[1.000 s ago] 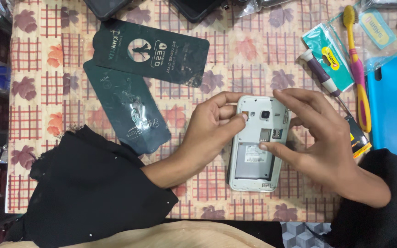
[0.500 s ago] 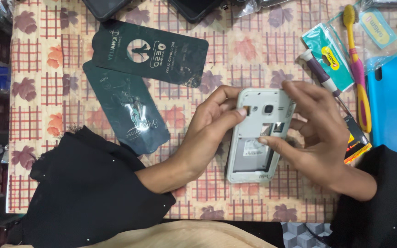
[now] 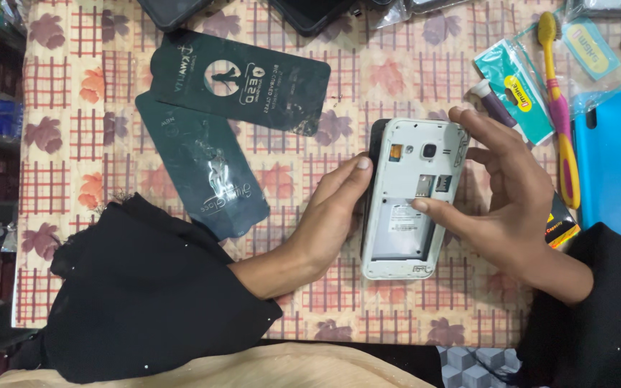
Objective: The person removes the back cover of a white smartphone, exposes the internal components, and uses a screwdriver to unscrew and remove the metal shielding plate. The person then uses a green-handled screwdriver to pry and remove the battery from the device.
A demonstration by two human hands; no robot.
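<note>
Two hands hold one white phone (image 3: 411, 208), back cover off, battery bay bare. Our left hand (image 3: 328, 219) grips its left edge, thumb up along the side. Our right hand (image 3: 501, 201) has its thumb pressed into the bay below the card slots, with the fingertips at the top right corner. Since half a second ago we have tipped the phone up, so its dark left side now shows, and the right fingers have spread off the camera end.

Surface: a table under a checked cloth (image 3: 73, 144) with leaf prints. Two dark green sleeves (image 3: 238, 82) lie overlapped, well left of the phone. At right we list a teal packet (image 3: 515, 97), a yellow and pink toothbrush (image 3: 558, 108) and a blue phone case (image 3: 615, 162), all near the right hand. Shelving runs along the far left.

Edges: the near table edge sits just below the phone. Open cloth lies between the sleeves and the phone.
</note>
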